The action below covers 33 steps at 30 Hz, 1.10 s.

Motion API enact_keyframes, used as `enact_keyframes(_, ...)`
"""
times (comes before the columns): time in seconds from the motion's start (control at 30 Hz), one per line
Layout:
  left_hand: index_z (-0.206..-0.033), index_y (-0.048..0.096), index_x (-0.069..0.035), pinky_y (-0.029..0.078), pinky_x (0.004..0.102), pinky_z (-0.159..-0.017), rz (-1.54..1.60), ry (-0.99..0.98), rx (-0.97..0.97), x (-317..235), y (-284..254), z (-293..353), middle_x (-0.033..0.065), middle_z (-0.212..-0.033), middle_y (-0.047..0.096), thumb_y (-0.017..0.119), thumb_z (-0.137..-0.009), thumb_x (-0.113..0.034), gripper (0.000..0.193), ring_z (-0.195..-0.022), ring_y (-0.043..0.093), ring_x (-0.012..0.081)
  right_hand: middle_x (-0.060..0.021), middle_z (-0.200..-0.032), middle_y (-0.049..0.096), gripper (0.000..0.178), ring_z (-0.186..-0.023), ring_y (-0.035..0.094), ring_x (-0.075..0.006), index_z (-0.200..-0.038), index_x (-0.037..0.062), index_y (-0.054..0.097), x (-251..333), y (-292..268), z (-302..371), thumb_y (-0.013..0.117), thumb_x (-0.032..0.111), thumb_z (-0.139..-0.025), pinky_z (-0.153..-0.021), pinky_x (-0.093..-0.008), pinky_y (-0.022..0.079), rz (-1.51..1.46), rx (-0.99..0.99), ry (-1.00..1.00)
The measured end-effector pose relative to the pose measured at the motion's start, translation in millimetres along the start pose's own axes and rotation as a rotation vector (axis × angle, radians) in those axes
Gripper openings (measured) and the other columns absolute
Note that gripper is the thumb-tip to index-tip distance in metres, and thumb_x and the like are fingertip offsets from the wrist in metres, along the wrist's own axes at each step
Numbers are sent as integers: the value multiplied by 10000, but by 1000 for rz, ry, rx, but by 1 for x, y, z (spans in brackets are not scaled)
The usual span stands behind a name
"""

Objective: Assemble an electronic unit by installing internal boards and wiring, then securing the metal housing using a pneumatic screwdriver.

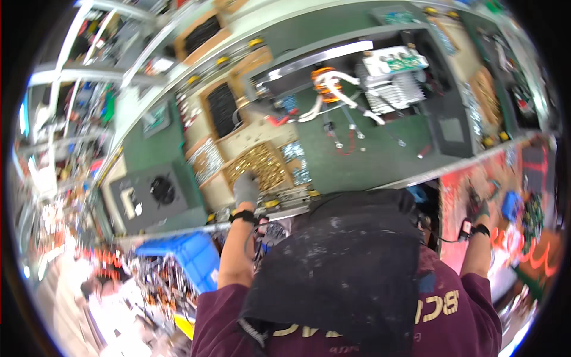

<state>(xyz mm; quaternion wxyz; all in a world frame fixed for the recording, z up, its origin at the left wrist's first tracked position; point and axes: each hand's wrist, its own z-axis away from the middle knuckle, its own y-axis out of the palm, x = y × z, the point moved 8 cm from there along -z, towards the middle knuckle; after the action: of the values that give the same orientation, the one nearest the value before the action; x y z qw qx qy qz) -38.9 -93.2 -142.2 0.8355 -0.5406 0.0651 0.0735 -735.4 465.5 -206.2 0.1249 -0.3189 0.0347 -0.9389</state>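
My left hand, in a grey glove, reaches over the near edge of a cardboard box of small brass-coloured fasteners. Its fingertips are down at the pieces, and whether they pinch any is hidden. Far to the right, my gloved right hand is low over a red work surface, beside a dark object too blurred to name; its fingers do not show clearly. In front of me stands a grey metal housing with an orange-wound coil, white sleeved leads and a finned heatsink carrying a green circuit board.
Trays of silver fasteners and a box of black parts flank the brass ones. A grey panel with a round fan lies at left. Below the bench edge is a blue crate. A blue object sits at right.
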Motion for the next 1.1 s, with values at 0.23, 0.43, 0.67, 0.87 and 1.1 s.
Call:
enact_keyframes(0.23, -1188, 564, -68, 529, 315, -713, 1212, -303, -36, 31, 9, 34, 57, -981, 599, 574, -871, -136, 324, -789, 598, 198, -33, -693, 581, 298, -634, 544, -193, -834, 120, 601, 4, -26, -73, 414, 342, -901, -623, -315, 464, 90, -257, -20)
enact_keyframes(0.43, -1127, 547, -29, 490, 251, -630, 2061, -348, 265, -8, 38, 56, 22, -816, 551, 584, -906, -262, 324, -738, 539, 108, 39, -488, 418, 155, -405, 444, -140, -699, 168, 498, 24, -16, -18, 499, 260, -824, -419, -291, 411, -104, -158, -87)
enact_keyframes(0.67, -924, 700, -61, 514, 333, -686, 159, 220, 25, -113, 23, 26, 63, -888, 686, 611, -842, -281, 251, -831, 666, 198, 47, -517, 406, 270, -378, 343, -80, -657, 166, 424, 91, 24, 98, 461, 223, -918, -359, -202, 310, -312, -63, -471)
enact_keyframes(0.87, -874, 734, -146, 532, 351, -643, -618, 401, 217, -150, 57, 20, 54, -870, 703, 585, -829, -196, 163, -826, 686, 224, 37, -589, 454, 129, -422, 370, -69, -924, 118, 486, 140, 81, 244, 526, 240, -906, -360, -189, 276, -110, -176, -816)
enact_keyframes(1.1, -899, 674, -78, 477, 304, -644, 610, 245, 399, -141, 9, 30, 57, -777, 653, 574, -833, -203, 173, -743, 625, 166, -166, -1069, 599, 495, -917, 595, -281, -1299, -21, 404, 209, 158, 365, 516, 246, -898, -736, -418, 503, -378, 325, -1331)
